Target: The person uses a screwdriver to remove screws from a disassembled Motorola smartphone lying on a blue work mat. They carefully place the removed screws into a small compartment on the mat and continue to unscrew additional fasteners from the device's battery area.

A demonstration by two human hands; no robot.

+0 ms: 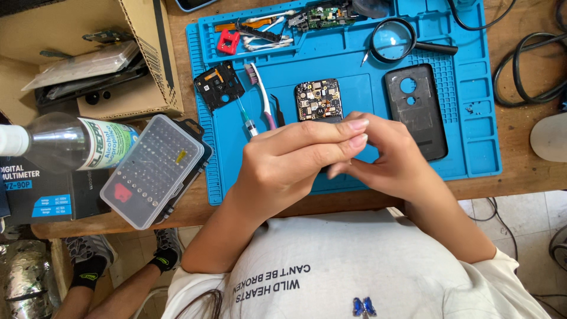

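Both hands are brought together over the near half of the blue repair mat [472, 112], right above the opened phone [319, 99], whose exposed circuit board is seen lying flat on the mat with its lower part hidden beneath the fingers. The left hand [289, 162] is curled, its fingers laid out long across the top and pressed against the right hand [393, 156], which is cupped beneath and behind it; something may be pinched between them, but what is gripped cannot be told, since the contact point is covered by the fingertips. Just left of the phone, a pair of dark tweezers [276, 110] and a toothbrush [260, 94] are laid side by side on the mat, with a small syringe [247, 118] beside the brush. Further left, a black inner frame piece [220, 86] is resting at the mat's edge. To the right of the phone, the dark back cover [416, 112] is lying flat, well apart from the hands, and a magnifying glass [394, 40] is set above it. Off the mat, on the wooden table [520, 177], a clear case of screwdriver bits [155, 170] is seen closed, and a clear bottle [71, 142] is tilted in close to the camera at the left.
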